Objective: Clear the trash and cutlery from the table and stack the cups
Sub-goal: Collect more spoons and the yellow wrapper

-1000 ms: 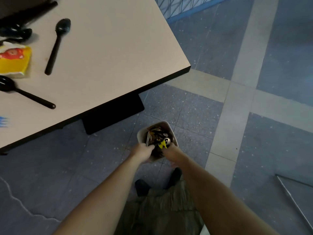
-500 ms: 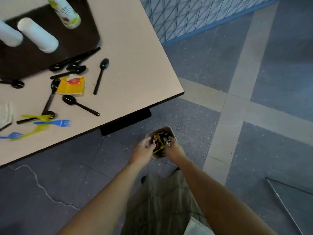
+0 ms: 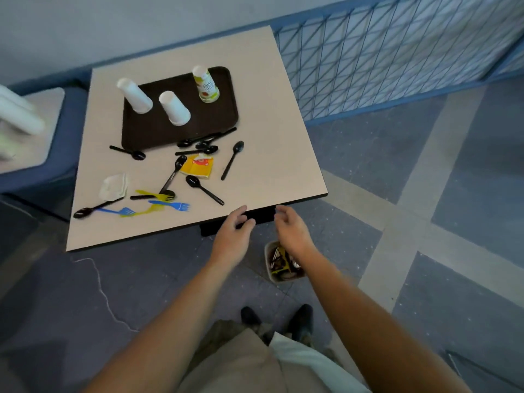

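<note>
We are looking down at the surface (image 3: pixel 269 123). On its left a crumpled white napkin (image 3: pixel 113 187) is lying by blue and yellow forks (image 3: pixel 173 205). Three cups (image 3: pixel 173 108) are standing upside down on the dark tray (image 3: pixel 158 134). A yellow wrapper (image 3: pixel 197 165) is sitting among black spoons (image 3: pixel 204 190). We are holding our left hand (image 3: pixel 231 236) and right hand (image 3: pixel 292 231) by the near edge, fingers loose, both gripping nothing. The small bin (image 3: pixel 268 263) of trash is sitting on the floor under our right wrist.
</note>
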Available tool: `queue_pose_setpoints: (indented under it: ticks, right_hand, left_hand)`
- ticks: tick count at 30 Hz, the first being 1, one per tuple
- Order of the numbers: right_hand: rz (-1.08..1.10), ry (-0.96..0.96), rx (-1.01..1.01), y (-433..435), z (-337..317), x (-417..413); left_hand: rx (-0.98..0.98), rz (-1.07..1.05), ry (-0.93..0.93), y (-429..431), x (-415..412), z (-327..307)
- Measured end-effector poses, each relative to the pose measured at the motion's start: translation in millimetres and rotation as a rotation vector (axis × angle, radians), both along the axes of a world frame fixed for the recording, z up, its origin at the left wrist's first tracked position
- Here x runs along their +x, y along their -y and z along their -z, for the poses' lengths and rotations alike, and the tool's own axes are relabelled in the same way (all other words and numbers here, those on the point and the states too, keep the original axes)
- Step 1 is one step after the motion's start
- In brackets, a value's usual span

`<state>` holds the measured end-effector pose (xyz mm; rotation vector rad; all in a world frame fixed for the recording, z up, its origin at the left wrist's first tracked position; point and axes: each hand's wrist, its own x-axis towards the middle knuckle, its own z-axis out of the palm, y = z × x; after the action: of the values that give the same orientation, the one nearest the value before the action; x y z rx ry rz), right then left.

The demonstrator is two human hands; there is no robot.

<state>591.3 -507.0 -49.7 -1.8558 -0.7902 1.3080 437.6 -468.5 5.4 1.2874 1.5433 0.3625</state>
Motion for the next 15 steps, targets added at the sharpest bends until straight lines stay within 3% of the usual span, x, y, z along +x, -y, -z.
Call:
queue_pose_setpoints:
  ticks: [10,15]
  right_hand:
    - [-0.053,0.014,0.107,-105,-43,-43]
    - [-0.168,0.222,0.04,-175,-25,-75]
  left_hand:
    - [0.075,-0.247,0.152,-64,-56,-40]
    - [0.08,-0.244,0.175,-123,-103,-35]
